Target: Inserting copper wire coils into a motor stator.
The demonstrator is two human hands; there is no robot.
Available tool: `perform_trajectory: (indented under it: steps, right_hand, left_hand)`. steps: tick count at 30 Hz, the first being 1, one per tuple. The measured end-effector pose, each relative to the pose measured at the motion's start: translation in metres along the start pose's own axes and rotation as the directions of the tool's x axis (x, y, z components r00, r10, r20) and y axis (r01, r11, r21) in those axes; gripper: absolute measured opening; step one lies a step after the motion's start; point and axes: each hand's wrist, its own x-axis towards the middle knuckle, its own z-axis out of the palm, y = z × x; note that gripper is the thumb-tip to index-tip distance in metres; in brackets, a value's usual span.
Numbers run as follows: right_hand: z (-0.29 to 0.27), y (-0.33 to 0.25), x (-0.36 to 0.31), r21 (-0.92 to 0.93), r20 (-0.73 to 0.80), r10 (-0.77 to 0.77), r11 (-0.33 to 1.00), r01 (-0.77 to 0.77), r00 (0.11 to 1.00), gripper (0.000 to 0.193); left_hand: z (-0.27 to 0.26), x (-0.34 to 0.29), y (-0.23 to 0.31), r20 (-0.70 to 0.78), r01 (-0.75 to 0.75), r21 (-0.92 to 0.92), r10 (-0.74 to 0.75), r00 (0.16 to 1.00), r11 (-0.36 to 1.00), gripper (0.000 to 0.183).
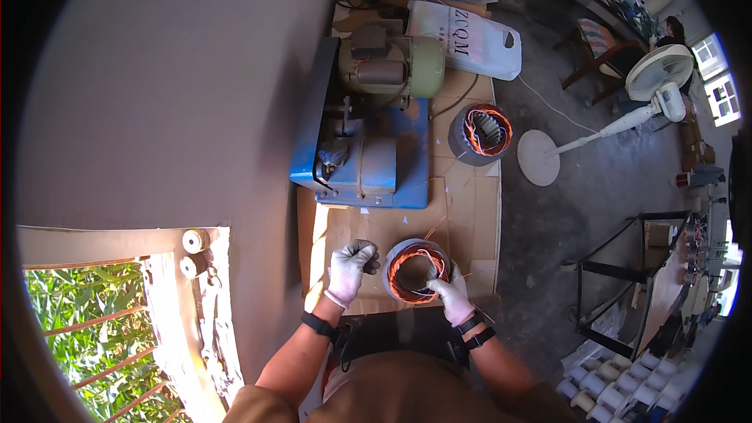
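Note:
A motor stator with orange copper windings, white lacing and a grey outer ring sits near the cardboard's front edge. My right hand, in a pale glove, is closed on the stator's right rim, thumb at the inner side of the winding. Thin copper wire ends stick out from the far and right sides. Just left of the stator is my left hand, gloved too, its fingers curled together with darkened tips. Whatever those fingers may hold is hidden. This hand is apart from the stator.
A second stator stands farther back at the bench's right edge. Behind the left hand is a blue machine with a green motor. Beyond lies a white plastic bag. A fan and a seated person are off to the right.

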Motion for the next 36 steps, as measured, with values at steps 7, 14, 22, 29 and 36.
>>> perform_trajectory:
  steps: [7,14,22,29,36]
  right_hand:
    - [0.010,0.013,-0.039,0.092,0.129,0.078,0.992,-0.091,0.989,0.084]
    - [-0.027,-0.148,-0.027,-0.589,-0.051,-0.311,0.777,0.223,0.949,0.030]
    - [0.129,-0.129,0.097,-0.927,0.376,-0.024,-0.034,0.375,0.926,0.038]
    - [0.143,-0.119,0.058,-0.633,0.599,-0.372,0.324,0.704,0.709,0.015]
    - [0.137,-0.090,0.051,-0.694,0.584,-0.512,0.089,0.715,0.631,0.011]
  left_hand:
    - [-0.008,0.011,0.021,-0.235,-0.187,-0.144,0.150,0.960,0.972,0.014]
    - [-0.024,-0.021,-0.007,0.100,-0.021,0.131,0.008,0.995,0.991,0.034]
    - [-0.012,-0.003,-0.009,0.051,-0.116,-0.028,0.118,0.992,0.993,0.018]
    - [-0.011,-0.016,0.002,-0.141,-0.219,-0.297,0.184,0.973,0.929,0.015]
    - [0.000,-0.018,0.025,-0.080,-0.324,-0.154,0.315,0.946,0.933,0.013]
